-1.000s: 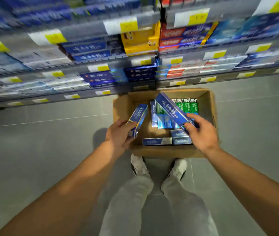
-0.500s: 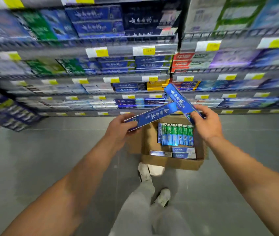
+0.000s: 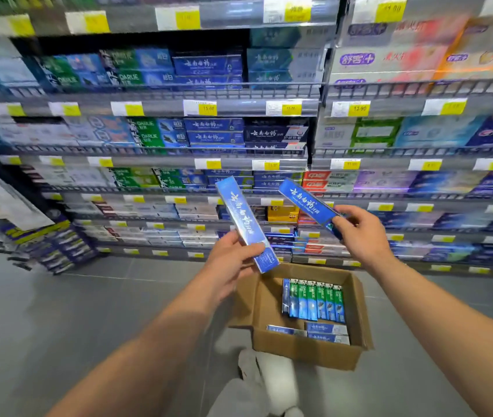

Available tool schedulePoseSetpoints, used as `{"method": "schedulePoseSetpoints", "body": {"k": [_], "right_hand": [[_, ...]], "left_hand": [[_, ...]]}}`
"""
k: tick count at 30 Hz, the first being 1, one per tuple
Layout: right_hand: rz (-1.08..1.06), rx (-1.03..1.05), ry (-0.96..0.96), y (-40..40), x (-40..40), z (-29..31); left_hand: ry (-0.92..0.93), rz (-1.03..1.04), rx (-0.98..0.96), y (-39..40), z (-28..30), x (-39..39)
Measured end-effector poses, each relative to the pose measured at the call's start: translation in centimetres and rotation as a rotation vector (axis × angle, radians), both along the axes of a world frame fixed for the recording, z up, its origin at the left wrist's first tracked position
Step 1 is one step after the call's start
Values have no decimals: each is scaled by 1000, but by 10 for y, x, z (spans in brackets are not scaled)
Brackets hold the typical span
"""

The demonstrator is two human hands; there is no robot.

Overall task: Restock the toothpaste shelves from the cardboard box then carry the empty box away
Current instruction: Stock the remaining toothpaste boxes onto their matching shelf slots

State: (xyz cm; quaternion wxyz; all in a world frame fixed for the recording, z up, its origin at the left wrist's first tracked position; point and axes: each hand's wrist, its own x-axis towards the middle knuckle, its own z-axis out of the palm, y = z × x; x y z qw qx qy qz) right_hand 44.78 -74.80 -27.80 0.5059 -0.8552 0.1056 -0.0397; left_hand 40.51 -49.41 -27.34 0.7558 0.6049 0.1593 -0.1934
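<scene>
My left hand (image 3: 233,260) grips the lower end of a long blue toothpaste carton (image 3: 243,219) that tilts up and to the left. My right hand (image 3: 362,233) pinches the end of a second blue toothpaste carton (image 3: 307,204), held out toward the shelves. Both cartons hang in the air above the open cardboard box (image 3: 269,299) on the floor. Inside the box stands a row of green-and-blue toothpaste packs (image 3: 314,302), with a few blue cartons (image 3: 326,334) lying flat in front of them. The toothpaste shelves (image 3: 218,133) fill the view ahead.
Yellow price tags (image 3: 207,109) line the shelf rails. A low display of dark blue packs (image 3: 58,245) juts out at the lower left. Grey tiled floor (image 3: 58,311) spreads around the box. My legs and shoes (image 3: 257,365) stand just behind the box.
Both hands have lifted a blue carton each out of the box and raised them to shelf height. My view has tipped upward from the box to the shelves.
</scene>
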Motion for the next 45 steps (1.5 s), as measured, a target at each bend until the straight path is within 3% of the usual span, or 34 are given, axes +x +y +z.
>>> {"method": "schedulePoseSetpoints", "body": {"k": [6, 23, 33, 38, 45], "right_hand": [[63, -23, -120, -3, 26, 59], [143, -157, -518, 68, 156, 211], [56, -347, -697, 70, 221, 296], [33, -580, -773, 49, 246, 327], [129, -788, -708, 39, 285, 331]], "left_hand": [[-150, 51, 136, 3, 50, 27], [-528, 35, 69, 65, 202, 195], [-596, 22, 6, 99, 267, 281], [-633, 43, 28, 95, 283, 306], [-641, 83, 48, 73, 283, 318]]}}
